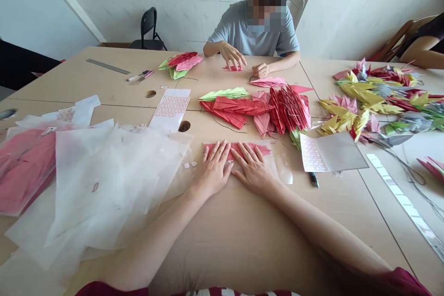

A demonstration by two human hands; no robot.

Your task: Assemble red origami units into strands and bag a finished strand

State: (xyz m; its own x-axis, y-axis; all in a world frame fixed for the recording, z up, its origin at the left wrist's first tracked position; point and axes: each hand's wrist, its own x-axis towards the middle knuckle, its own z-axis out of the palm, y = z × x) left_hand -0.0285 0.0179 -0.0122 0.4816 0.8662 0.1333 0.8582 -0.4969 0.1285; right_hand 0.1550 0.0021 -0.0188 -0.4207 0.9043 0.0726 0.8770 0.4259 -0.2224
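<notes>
Both my hands lie flat on a translucent bag with red folded paper inside it. My left hand rests on the bag's left part, its fingers stretched out. On the other side, my right hand presses down with its fingers spread, the two thumbs close together. Neither hand grips anything. Just beyond my fingertips lie bundles of red folded paper and light green folded paper. A stack of red folded pieces sits to their right.
Translucent bags spread over the left, near a filled bag. A sticker sheet lies ahead; another sheet and a pen are right. Colourful folded paper is heaped far right. Opposite, a person handles red paper.
</notes>
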